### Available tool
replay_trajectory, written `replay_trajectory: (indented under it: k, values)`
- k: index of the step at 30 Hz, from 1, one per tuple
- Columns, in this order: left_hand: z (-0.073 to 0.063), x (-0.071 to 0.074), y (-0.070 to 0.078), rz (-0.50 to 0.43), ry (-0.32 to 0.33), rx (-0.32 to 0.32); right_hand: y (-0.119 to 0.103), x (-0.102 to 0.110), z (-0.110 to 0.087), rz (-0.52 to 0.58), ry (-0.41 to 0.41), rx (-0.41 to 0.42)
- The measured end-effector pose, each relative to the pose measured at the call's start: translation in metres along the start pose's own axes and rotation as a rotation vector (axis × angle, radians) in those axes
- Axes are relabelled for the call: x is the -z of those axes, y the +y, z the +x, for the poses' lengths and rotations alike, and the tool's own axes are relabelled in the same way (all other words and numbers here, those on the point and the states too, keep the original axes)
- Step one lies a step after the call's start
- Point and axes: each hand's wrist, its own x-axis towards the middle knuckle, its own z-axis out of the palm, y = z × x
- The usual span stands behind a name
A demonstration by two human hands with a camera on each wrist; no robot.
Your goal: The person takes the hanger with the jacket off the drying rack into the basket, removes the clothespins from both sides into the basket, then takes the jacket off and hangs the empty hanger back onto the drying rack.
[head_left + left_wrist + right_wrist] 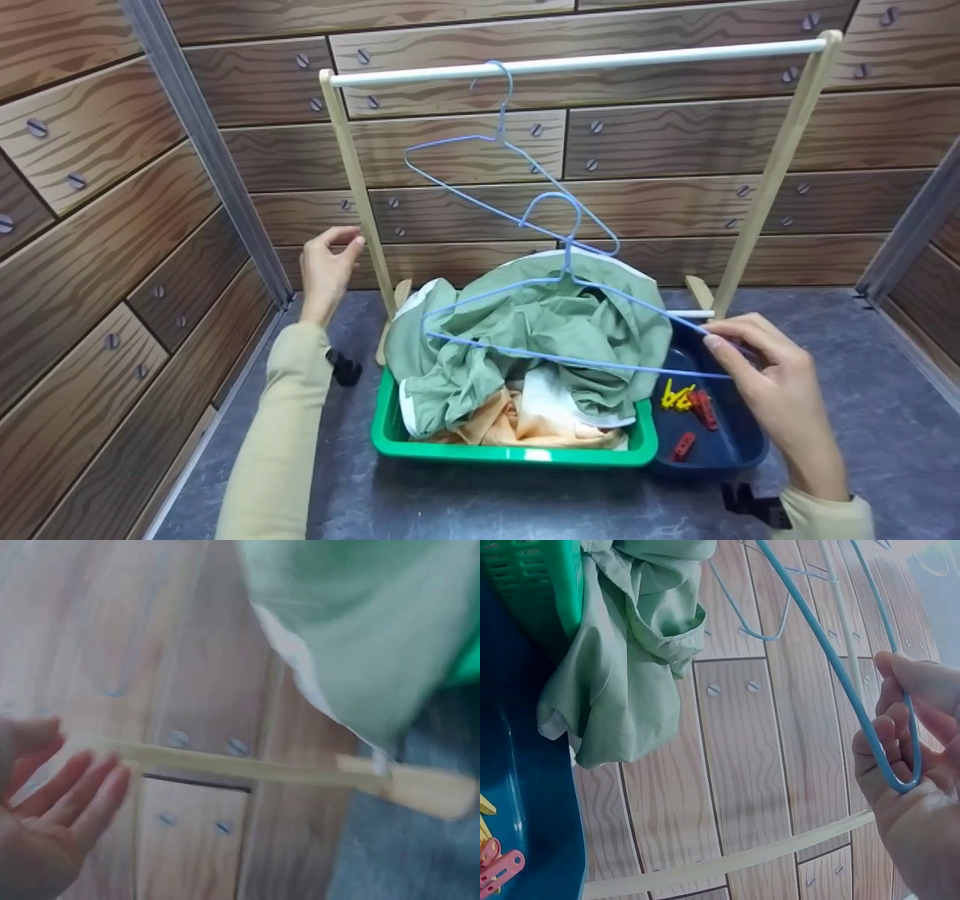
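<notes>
My right hand grips one corner of a blue wire clothes hanger, its thumb and fingers around the wire. The hanger is held in front of a crumpled sage-green garment with white edging. That garment lies heaped in a green basket, over peach and white cloth. Close to the left post of a wooden rack, my left hand is raised with nothing in it. In the left wrist view, slightly blurred, its fingers are loosely bent and apart.
A second blue hanger hangs bare from the rack's white rail. Right of the basket, a dark blue bin holds red clothespins and yellow clothespins. Wood-patterned walls stand behind and at both sides.
</notes>
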Motion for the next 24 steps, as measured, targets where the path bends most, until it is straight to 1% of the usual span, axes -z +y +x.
replay_trajectory:
  k: [2,4,5,7,12,16,19,21,24]
  values:
    - [0.009,-0.005,-0.006,0.05,0.077,0.016,0.003,0.0,-0.001,0.003,0.002,-0.004]
    - [0.017,-0.008,-0.009,0.065,0.122,0.04,0.009,0.0,-0.002,0.01,-0.002,-0.018]
    - [0.021,-0.01,-0.01,0.06,0.131,0.05,0.012,0.0,-0.002,0.013,-0.005,-0.027]
    - [0.027,-0.013,-0.009,0.045,0.13,0.062,0.019,0.001,-0.002,0.023,-0.012,-0.045]
    - [0.038,-0.023,-0.001,-0.045,0.088,0.07,0.026,0.003,-0.001,0.048,-0.011,-0.076]
    - [0.041,-0.03,0.0,-0.125,0.108,0.07,0.025,0.002,-0.003,0.058,-0.006,-0.089]
    - [0.04,-0.032,-0.003,-0.176,0.148,0.081,0.022,0.0,-0.004,0.064,-0.006,-0.09]
    - [0.04,-0.033,-0.005,-0.207,0.168,0.087,0.019,-0.002,-0.003,0.069,-0.002,-0.071]
    - [0.042,-0.034,-0.005,-0.266,0.173,0.08,0.01,-0.005,0.0,0.08,0.016,-0.017]
